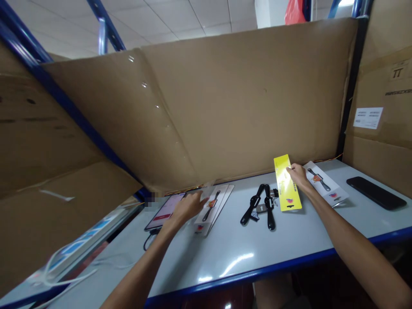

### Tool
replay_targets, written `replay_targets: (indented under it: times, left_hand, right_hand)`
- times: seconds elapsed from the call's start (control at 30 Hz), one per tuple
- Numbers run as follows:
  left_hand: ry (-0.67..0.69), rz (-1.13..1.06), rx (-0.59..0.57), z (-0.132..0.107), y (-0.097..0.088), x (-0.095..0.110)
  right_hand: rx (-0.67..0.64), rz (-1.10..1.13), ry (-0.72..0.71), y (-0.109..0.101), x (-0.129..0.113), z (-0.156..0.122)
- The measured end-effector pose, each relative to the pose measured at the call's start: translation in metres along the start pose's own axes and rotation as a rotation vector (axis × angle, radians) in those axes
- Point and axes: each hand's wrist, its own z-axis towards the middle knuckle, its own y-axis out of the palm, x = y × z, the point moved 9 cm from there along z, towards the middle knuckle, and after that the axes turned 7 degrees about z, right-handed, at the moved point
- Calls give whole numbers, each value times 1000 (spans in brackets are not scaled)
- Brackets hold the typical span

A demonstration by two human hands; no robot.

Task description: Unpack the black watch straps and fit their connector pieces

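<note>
My left hand (188, 207) rests with fingers closed on the upper edge of a white packaging card (213, 207) that carries a black watch strap. That card lies on a stack of similar cards. My right hand (298, 174) pinches the top of a yellow packaging card (287, 184), which leans over the table. Between the hands lie loose black watch straps (261, 207) with a small metal piece. Behind my right hand sits another stack of white strap cards (325, 183).
A phone with a lit pink screen (165, 211) lies left of my left hand, a cable running from it. A dark phone (376, 192) lies at the far right. Cardboard sheets (225, 107) wall the grey table (231, 253). A blue edge (257, 272) runs along the front.
</note>
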Motion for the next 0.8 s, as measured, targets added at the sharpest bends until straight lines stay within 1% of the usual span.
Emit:
replay_targets:
  times: [0.1,0.17,0.2,0.23,0.27,0.3,0.33,0.37,0.4,0.43,0.47,0.5,0.53,0.6,0.63,0.67,0.7,0.73,0.77,0.8]
  left_hand:
    - [6,-5,-36,-2,6,5]
    - [-6,6,-47,-7,5,8]
    - [-17,9,-22,-10,1,10]
    - [-29,3,36,-13,-7,13]
    - [-34,-24,120,-17,-18,18]
    - [-33,-82,228,-22,-32,24]
    - [-15,-190,326,-27,-45,33]
    - [17,-351,382,-32,-55,44]
    - [55,-558,389,-35,-60,56]
    - [101,-792,350,-38,-61,71]
    - [148,-1041,266,-39,-59,89]
    - [172,-1282,146,-41,-53,108]
    - [196,-1502,2,-43,-48,129]
    - [236,-1841,-366,-53,-35,174]
    - [258,-1956,-551,-61,-31,193]
    - [272,-2049,-706,-67,-28,208]
    - [275,-2121,-835,-73,-25,219]
    - [270,-2177,-929,-76,-22,226]
    - [257,-2222,-993,-78,-19,230]
    - [244,-2259,-1032,-78,-16,232]
  right_hand:
    - [-2,28,10,1,-1,-2]
    - [-7,92,38,1,-1,-4]
    - [-12,133,56,3,-1,-6]
    - [-20,173,76,4,-2,-8]
    - [-30,210,95,7,-3,-11]
    - [-42,239,109,10,-4,-14]
    - [-54,254,117,14,-7,-18]
    - [-74,278,127,19,-10,-23]
    - [-101,320,144,25,-13,-28]
    - [-140,380,170,33,-17,-35]
    - [-196,491,222,44,-20,-43]
    - [-245,598,276,55,-23,-52]
    - [-280,684,316,63,-28,-61]
    - [-326,786,359,77,-38,-80]
    - [-348,807,383,82,-42,-90]
    - [-377,809,422,87,-44,-100]
    - [-406,794,472,92,-45,-109]
    - [-436,765,511,95,-45,-118]
    - [-450,731,508,96,-48,-123]
    - [-456,697,469,94,-52,-125]
